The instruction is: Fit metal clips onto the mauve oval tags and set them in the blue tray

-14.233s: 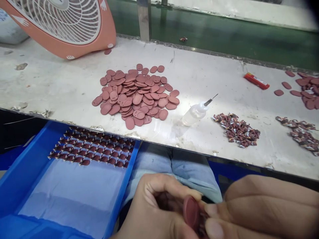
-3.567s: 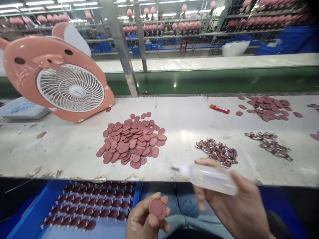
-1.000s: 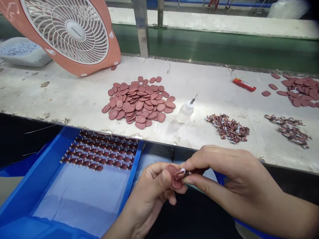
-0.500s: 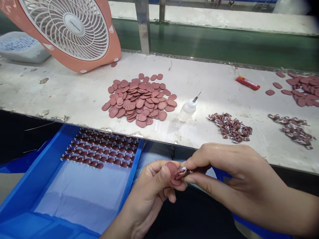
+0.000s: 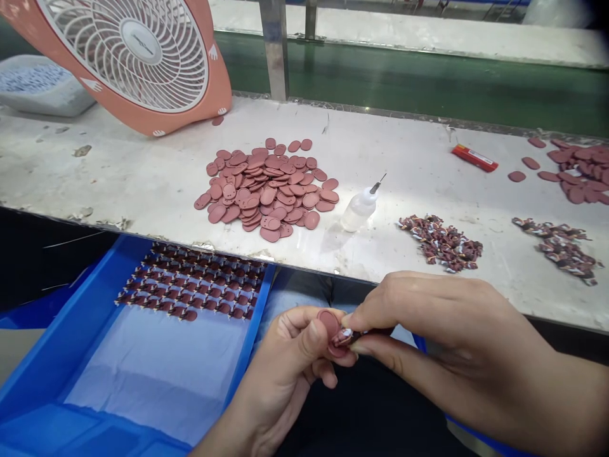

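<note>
Between thumb and fingers, my left hand (image 5: 295, 355) grips a reddish-brown oval disc (image 5: 329, 322) in front of the table edge. My right hand (image 5: 442, 343) pinches a small painted figurine (image 5: 346, 336), brown with white, against that disc; my fingertips hide part of it. On the table beyond lies a heap of similar oval discs (image 5: 266, 190). A clear bottle with a needle tip (image 5: 359, 209) stands to the right of the heap. Closer to my right hand is a pile of small figurines (image 5: 442, 241).
A blue crate (image 5: 254, 330) below the table's left side holds rows of figurines on discs (image 5: 195, 285) over a white sheet. An orange fan (image 5: 219, 82) stands at the back left, near a tray (image 5: 71, 98). A red packet (image 5: 474, 158) and more discs (image 5: 583, 171) lie at the right.
My right fingertips have moved slightly left and closer over the figurine, which now sits nearer the disc and is more covered. My left hand has barely moved.
</note>
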{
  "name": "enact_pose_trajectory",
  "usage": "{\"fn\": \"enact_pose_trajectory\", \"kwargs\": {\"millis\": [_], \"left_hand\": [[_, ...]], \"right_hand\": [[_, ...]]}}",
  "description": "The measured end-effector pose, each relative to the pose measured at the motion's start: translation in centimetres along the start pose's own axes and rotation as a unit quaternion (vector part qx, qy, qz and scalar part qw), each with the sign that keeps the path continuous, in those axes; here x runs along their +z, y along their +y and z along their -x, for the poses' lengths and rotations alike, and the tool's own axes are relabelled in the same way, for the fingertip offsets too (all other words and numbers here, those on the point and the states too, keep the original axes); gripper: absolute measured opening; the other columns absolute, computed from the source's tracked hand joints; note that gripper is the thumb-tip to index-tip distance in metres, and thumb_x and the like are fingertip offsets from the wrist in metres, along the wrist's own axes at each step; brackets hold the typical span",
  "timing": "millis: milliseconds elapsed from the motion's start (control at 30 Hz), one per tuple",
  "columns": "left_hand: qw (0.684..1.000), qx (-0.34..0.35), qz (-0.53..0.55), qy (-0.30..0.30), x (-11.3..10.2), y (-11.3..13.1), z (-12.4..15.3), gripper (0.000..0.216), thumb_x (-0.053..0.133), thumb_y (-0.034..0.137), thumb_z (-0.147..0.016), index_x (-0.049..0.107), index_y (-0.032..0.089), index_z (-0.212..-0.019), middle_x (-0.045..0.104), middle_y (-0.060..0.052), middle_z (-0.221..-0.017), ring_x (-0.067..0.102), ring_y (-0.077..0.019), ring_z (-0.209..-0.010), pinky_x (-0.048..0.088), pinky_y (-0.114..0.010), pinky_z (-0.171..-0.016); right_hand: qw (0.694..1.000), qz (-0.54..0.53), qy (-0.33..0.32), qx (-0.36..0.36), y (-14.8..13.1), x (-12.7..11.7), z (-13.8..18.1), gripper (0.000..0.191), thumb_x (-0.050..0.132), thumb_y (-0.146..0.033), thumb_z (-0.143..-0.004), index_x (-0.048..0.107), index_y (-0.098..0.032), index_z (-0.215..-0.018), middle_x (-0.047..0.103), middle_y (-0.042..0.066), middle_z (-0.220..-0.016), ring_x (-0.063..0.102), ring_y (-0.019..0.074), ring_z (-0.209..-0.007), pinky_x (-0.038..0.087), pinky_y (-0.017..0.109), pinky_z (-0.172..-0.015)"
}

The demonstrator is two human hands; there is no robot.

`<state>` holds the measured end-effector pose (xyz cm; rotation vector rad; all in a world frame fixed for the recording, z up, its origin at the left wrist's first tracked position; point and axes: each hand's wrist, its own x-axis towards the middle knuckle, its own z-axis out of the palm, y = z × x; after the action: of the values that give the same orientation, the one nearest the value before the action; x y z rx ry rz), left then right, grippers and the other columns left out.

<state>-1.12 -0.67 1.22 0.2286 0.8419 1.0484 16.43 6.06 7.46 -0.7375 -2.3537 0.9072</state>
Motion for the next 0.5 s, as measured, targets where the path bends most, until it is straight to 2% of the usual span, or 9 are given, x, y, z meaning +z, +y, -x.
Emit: {"fn": "enact_pose_trajectory", "kwargs": {"millis": [233, 400, 500], "left_hand": [[1.0, 0.007, 0.003, -0.02, 0.1, 0.1, 0.2, 0.032, 0.084, 0.046, -0.072, 0.077, 0.015, -0.071, 0.065, 0.0, -0.062, 0.06, -0.0074, -0.056, 0.047, -0.013, -0.048], [0.999, 0.018, 0.017, -0.027, 0.2, 0.2, 0.7, 0.03, 0.089, 0.045, -0.065, 0.079, 0.017, -0.074, 0.071, -0.001, -0.066, 0.061, -0.0079, -0.058, 0.047, -0.013, -0.049], [0.998, 0.015, 0.035, -0.053, 0.1, 0.2, 0.7, 0.027, 0.091, 0.041, -0.062, 0.081, 0.022, -0.077, 0.071, 0.001, -0.058, 0.056, -0.0051, -0.047, 0.045, -0.014, -0.048]], "right_hand": [[1.0, -0.011, -0.003, -0.014, -0.3, 0.3, 0.0, 0.011, 0.062, -0.008, -0.092, 0.066, -0.018, -0.09, 0.071, -0.004, -0.082, 0.065, 0.0082, -0.069, 0.05, 0.018, -0.067], [0.999, -0.027, 0.002, -0.038, -0.6, 0.4, 0.5, 0.008, 0.066, -0.009, -0.092, 0.069, -0.014, -0.096, 0.073, 0.001, -0.088, 0.068, 0.01, -0.073, 0.054, 0.014, -0.07], [0.999, 0.005, 0.028, -0.026, -1.1, 0.6, 1.0, 0.005, 0.069, -0.019, -0.093, 0.07, -0.018, -0.097, 0.072, 0.0, -0.087, 0.069, 0.0106, -0.071, 0.056, 0.013, -0.064]]}}
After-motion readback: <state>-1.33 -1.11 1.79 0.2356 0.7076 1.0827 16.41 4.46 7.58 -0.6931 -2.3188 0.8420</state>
